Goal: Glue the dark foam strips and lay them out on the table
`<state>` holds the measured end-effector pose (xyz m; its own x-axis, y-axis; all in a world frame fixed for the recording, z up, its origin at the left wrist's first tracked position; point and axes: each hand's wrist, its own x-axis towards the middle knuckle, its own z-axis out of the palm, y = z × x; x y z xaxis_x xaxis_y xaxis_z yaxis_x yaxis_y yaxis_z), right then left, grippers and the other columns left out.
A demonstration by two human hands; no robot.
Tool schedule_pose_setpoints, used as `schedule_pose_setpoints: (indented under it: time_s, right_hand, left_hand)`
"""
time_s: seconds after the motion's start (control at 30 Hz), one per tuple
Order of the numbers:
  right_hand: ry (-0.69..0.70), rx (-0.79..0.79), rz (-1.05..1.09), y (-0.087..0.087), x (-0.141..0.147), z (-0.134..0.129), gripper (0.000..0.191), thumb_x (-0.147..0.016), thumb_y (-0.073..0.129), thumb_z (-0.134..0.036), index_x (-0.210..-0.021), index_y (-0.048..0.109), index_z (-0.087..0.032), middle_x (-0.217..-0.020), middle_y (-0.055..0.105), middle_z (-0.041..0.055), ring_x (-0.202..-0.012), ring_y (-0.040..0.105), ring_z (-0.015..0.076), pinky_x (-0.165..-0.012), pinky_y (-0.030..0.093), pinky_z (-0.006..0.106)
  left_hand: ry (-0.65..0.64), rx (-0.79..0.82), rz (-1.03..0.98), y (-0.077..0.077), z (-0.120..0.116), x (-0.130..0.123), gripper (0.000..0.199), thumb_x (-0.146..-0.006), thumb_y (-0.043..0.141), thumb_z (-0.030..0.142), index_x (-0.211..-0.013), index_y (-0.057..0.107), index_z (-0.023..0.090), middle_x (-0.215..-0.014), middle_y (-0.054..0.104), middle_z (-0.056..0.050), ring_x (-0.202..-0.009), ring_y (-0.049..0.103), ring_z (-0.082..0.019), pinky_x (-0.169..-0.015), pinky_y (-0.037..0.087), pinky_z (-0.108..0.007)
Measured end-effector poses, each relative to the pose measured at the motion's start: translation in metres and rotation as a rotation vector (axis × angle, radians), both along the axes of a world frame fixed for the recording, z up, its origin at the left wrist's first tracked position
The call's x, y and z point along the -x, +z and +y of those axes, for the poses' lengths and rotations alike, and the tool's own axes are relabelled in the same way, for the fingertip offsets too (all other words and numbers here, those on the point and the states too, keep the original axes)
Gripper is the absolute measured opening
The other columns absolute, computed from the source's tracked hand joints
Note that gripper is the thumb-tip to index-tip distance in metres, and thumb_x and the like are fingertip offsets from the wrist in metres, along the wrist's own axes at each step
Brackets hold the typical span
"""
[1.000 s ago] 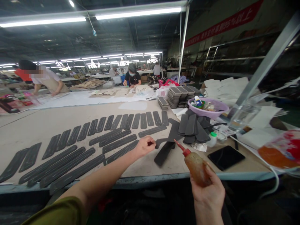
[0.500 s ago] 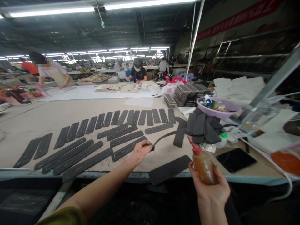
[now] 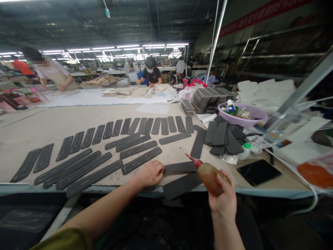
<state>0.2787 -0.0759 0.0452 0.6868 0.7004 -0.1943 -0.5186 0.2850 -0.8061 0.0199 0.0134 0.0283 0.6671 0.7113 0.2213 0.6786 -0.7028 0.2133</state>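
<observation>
My left hand (image 3: 151, 173) is closed on the left end of a dark grey strip (image 3: 179, 168), which lies low over the table. A second, wider dark strip (image 3: 179, 186) lies just below it at the table's front edge. My right hand (image 3: 225, 196) grips a squeeze bottle (image 3: 210, 177) of amber liquid, tilted with its red nozzle pointing up and left above the strip. Left of my left hand, several dark strips (image 3: 142, 159) carry glossy lines along their outlines. A row of shorter pieces (image 3: 156, 125) with similar lines runs behind them.
A loose pile of dark pieces (image 3: 220, 133) lies to the right, with a purple basin (image 3: 244, 119) behind it. Neat stacks (image 3: 203, 100) stand farther back. A black phone or tablet (image 3: 259, 172) lies at the right. A metal post (image 3: 299, 90) slants there. Co-workers are across the table.
The strip in my left hand, curved upward before, now lies nearly flat closer to the front edge. My right hand has brought the bottle left and tipped its nozzle over the strip.
</observation>
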Motion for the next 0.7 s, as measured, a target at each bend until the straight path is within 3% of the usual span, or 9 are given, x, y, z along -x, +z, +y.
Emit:
schedule_pose_setpoints:
  time_s: [0.17,0.37,0.53,0.7]
  right_hand:
    - [0.05,0.043,-0.07,0.004,0.016,0.001,0.052,-0.058,0.08,-0.03,-0.104,0.055,-0.022,-0.091,0.061,0.0006,-0.077,0.06,0.0198,-0.062,0.048,0.03]
    - [0.099,0.047,-0.212,-0.003,0.03,0.004,0.054,-0.057,0.08,-0.034,-0.103,0.055,-0.021,-0.087,0.06,0.0006,-0.075,0.056,0.0168,-0.066,0.046,0.028]
    - [0.14,0.052,-0.391,-0.011,0.033,0.004,0.053,-0.057,0.08,-0.035,-0.102,0.055,-0.02,-0.091,0.059,0.0016,-0.081,0.055,0.0189,-0.074,0.043,0.031]
    - [0.226,0.129,-0.504,-0.011,0.031,0.001,0.054,-0.057,0.078,-0.04,-0.101,0.056,-0.02,-0.089,0.06,0.0024,-0.077,0.055,0.0201,-0.071,0.042,0.032]
  left_hand:
    - [0.003,0.012,-0.015,0.002,-0.007,0.003,0.034,-0.082,0.054,0.028,-0.114,0.057,0.016,-0.104,0.064,-0.009,-0.097,0.059,-0.022,-0.091,0.046,-0.035]
    - [-0.056,-0.06,-0.175,-0.003,-0.015,0.008,0.025,-0.089,0.047,0.026,-0.106,0.064,0.016,-0.103,0.062,-0.011,-0.097,0.057,-0.02,-0.089,0.047,-0.035]
    - [-0.227,-0.014,-0.156,-0.014,-0.018,0.002,0.025,-0.093,0.044,0.025,-0.1,0.067,0.017,-0.092,0.066,-0.008,-0.086,0.059,-0.017,-0.084,0.047,-0.031]
    - [-0.2,-0.011,-0.167,-0.021,-0.016,0.002,0.029,-0.095,0.04,0.026,-0.098,0.067,0.015,-0.095,0.068,-0.009,-0.088,0.061,-0.016,-0.087,0.044,-0.031]
